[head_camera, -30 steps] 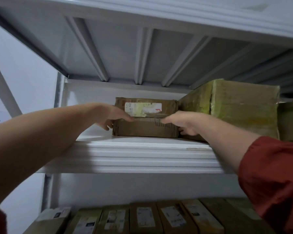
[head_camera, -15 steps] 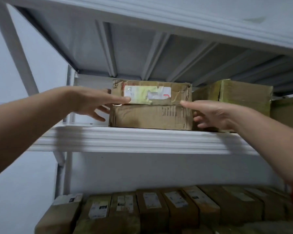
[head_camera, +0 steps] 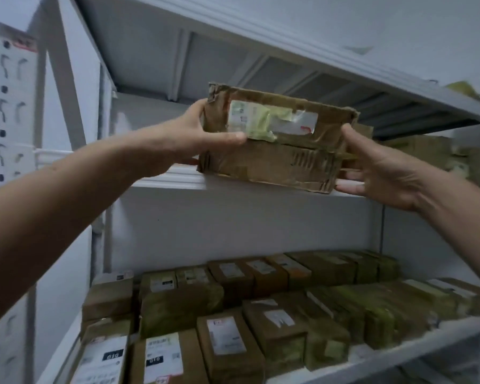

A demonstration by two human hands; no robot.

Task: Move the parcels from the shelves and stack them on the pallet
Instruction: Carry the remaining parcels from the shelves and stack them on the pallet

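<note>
A battered brown cardboard parcel [head_camera: 275, 159] is at the front edge of the upper shelf [head_camera: 172, 178]. Its long axis runs left to right, dipping slightly rightward, with the white-and-green labelled face toward the viewer. Its corners are torn. The left hand [head_camera: 194, 134] grips its left end, and the right hand [head_camera: 377, 167] presses straight fingers against its right end.

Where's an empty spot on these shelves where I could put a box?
The upper white metal shelf is bare at its left end, between the white corner post and the worn brown cardboard parcel being held. Its right end holds yellow-taped cardboard boxes. The lower shelf is packed with labelled brown parcels, with no gap.
</note>
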